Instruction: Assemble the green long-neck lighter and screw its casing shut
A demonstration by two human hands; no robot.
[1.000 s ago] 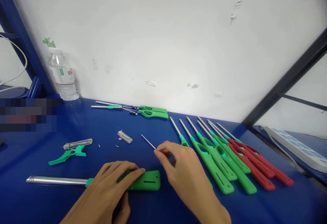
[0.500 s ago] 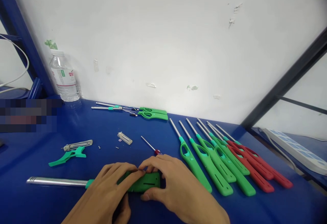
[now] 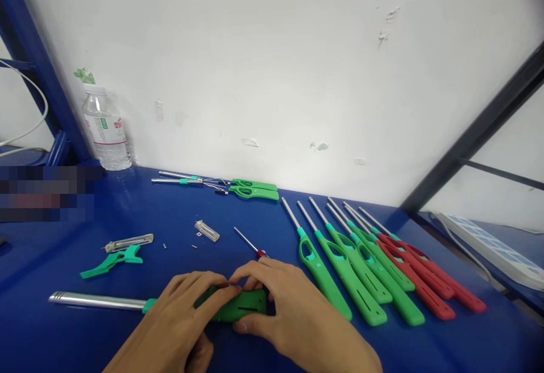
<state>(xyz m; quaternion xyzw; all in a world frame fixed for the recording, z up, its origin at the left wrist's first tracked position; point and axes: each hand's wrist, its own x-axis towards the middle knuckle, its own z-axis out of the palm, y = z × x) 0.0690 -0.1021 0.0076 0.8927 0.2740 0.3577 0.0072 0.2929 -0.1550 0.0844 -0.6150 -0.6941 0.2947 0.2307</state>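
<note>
A green long-neck lighter (image 3: 246, 303) lies crosswise near the front of the table, its silver tube pointing left. My left hand (image 3: 182, 316) is closed over the middle of its handle, hiding the trigger area. With thumb and fingers, my right hand (image 3: 289, 310) grips the handle's right end. Just behind my right hand is a screwdriver (image 3: 250, 242) with a red handle, partly covered by my fingers. To the left lie a loose teal trigger piece (image 3: 114, 259), a clear fuel tank (image 3: 130, 242) and a second, shorter clear tank (image 3: 208, 230).
Several green lighters (image 3: 327, 276) and red lighters (image 3: 442, 282) lie in a row at right. Two disassembled lighters with wires (image 3: 255, 193) rest by the wall. A water bottle (image 3: 108, 135) stands at back left; a power strip (image 3: 493, 251) is far right. Tiny screws (image 3: 165, 246) lie loose.
The lighter's tube tip has shifted slightly up and to the right. Both hands keep nearly the same hold; the lower fingers of the left hand have moved a little.
</note>
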